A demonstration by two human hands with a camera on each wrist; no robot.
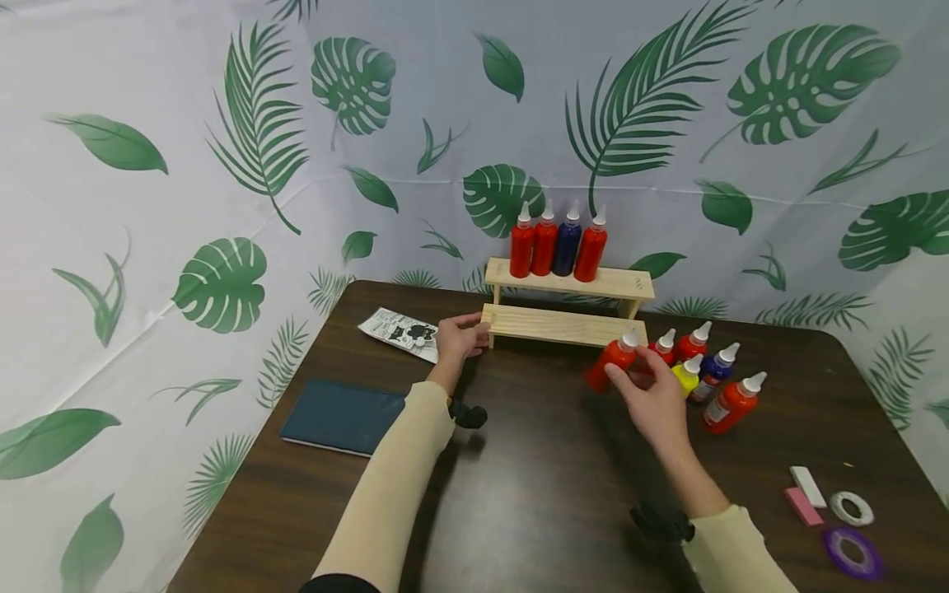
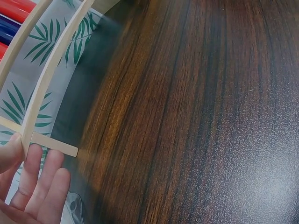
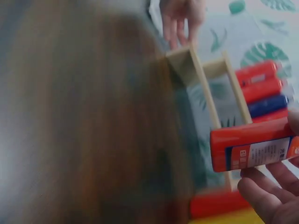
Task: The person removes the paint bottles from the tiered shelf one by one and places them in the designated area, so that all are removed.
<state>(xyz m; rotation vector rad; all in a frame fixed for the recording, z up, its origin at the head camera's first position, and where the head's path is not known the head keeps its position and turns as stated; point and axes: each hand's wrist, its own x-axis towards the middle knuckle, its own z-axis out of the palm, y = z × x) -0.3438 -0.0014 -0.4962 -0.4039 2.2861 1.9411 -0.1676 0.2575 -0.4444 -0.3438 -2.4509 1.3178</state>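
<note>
Fingers of the left hand [image 1: 461,339] pinch the left end of the lower shelf [image 1: 549,324]; four bottles [image 1: 544,249] stand on the upper shelf [image 1: 623,284]; before the lower shelf's right end, a red bottle [image 1: 611,362] sits gripped, slightly tilted, in the right hand [image 1: 656,403]. Shelving seems the step in hand; the next move likely calls for righting this bottle above the lower shelf

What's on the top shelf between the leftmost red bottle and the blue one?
Another red bottle stands there, between the leftmost red bottle and the blue bottle on the top shelf, as the head view shows.
</note>
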